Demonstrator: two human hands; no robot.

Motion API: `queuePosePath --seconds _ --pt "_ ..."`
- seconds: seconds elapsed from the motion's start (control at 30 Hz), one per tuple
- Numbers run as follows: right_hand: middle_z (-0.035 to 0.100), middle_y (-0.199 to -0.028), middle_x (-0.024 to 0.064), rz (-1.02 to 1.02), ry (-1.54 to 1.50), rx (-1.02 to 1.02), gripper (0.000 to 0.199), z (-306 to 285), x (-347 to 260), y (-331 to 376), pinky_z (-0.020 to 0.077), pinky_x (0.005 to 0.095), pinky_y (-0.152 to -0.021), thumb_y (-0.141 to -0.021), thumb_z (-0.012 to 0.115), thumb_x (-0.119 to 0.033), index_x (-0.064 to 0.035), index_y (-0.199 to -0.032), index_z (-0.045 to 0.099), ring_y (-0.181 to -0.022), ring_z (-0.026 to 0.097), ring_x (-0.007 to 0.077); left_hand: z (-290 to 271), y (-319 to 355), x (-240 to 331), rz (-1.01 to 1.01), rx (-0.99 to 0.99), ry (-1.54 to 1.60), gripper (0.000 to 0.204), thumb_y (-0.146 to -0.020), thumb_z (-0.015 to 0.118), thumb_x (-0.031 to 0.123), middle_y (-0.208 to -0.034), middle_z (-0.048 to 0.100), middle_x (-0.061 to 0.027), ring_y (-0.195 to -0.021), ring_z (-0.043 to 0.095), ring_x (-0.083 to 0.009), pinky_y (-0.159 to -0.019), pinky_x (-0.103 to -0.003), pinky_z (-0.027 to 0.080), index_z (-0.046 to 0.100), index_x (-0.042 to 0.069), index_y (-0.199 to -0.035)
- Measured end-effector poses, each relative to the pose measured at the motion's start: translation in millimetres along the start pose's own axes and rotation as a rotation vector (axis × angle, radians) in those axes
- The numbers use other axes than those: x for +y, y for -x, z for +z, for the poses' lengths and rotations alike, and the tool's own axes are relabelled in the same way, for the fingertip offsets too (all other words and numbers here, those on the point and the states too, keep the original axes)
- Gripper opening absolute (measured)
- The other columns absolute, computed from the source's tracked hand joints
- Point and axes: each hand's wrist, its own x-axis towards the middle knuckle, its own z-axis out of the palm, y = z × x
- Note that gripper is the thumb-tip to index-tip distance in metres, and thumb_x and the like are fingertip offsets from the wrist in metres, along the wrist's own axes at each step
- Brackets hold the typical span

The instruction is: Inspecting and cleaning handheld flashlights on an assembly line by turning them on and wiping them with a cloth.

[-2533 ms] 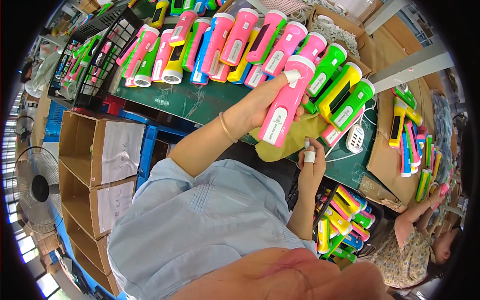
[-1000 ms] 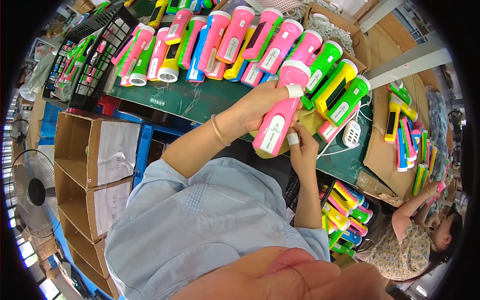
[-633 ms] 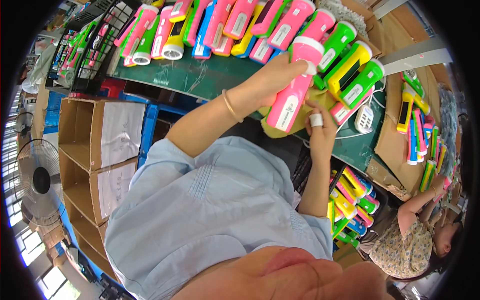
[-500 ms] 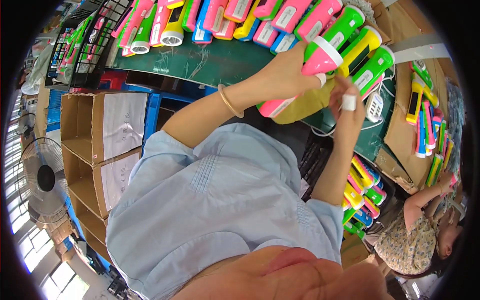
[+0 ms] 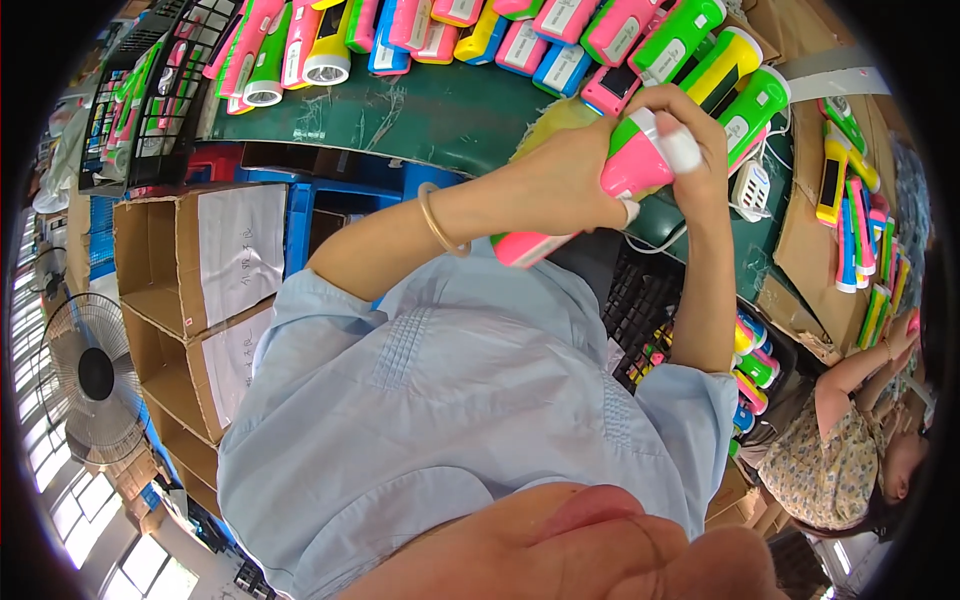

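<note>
Pink and green, the flashlight (image 5: 630, 170) is clasped by the left hand (image 5: 568, 182) at the tabletop (image 5: 440, 125) edge; the right hand (image 5: 702, 158) has just closed round its top, so handling looks two-handed now.

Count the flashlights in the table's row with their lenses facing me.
2: a green flashlight near the row's left end, and a yellow flashlight to its right, with a pink flashlight between them. Others may be hidden behind overlapping ones.
</note>
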Motion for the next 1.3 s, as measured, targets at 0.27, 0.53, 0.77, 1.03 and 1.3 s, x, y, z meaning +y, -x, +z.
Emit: queuePosePath --seconds 0.27,0.53,0.77,1.03,1.3 --pt "0.053 -0.063 0.0141 0.097 0.371 0.141 0.033 2 -16 -1 0.0421 0.0331 -0.056 -0.086 0.053 -0.032 0.0006 -0.091 0.058 -0.057 0.055 0.0253 -5 -15 -16 -0.047 0.023 -0.214 0.064 -0.065 0.065 0.017 -0.105 0.051 -0.023 -0.097 0.054 -0.0359 -0.08 -0.04 0.044 0.036 -0.006 -0.117" --pt "0.062 -0.082 0.0156 0.2 0.253 0.196 0.016 32 30 75 0.0482 0.0285 -0.061 -0.079 0.055 0.002 0.0013 -0.095 0.058 -0.069 0.063 0.0223 -23 -47 2 -0.176 -0.018 1.134 0.025 -0.083 0.059 0.015 -0.082 0.056 -0.0104 -0.063 0.059 -0.0192 -0.053 -0.031 0.051 0.046 0.003 -0.101" --pt "0.061 -0.081 0.0155 0.064 0.215 0.25 0.018 33 32 78 0.0484 0.032 -0.058 -0.076 0.058 0.001 -0.0003 -0.094 0.057 -0.068 0.063 0.027 3 -58 4 -0.227 -0.014 1.269 0.034 -0.086 0.056 0.034 -0.079 0.055 -0.0082 -0.063 0.056 -0.0182 -0.054 -0.032 0.048 0.048 0.006 -0.105" --pt "0.049 -0.067 0.0154 -0.093 0.347 0.193 0.019 32 51 82 0.0427 0.0419 -0.05 -0.064 0.058 0.002 -0.0008 -0.081 0.049 -0.059 0.054 0.0342 23 -66 18 -0.273 0.109 1.242 0.029 -0.085 0.056 0.03 -0.076 0.054 -0.009 -0.059 0.055 -0.0187 -0.054 -0.031 0.048 0.047 0.007 -0.098" --pt "0.057 -0.074 0.0185 -0.137 0.33 0.218 0.015 34 48 86 0.0458 0.0426 -0.058 -0.068 0.059 -0.002 0.0013 -0.082 0.056 -0.068 0.057 0.0383 31 -68 16 -0.291 0.298 0.864 0.027 -0.08 0.059 0.021 -0.08 0.057 -0.0079 -0.067 0.059 -0.0178 -0.063 -0.032 0.051 0.051 0.003 -0.097"
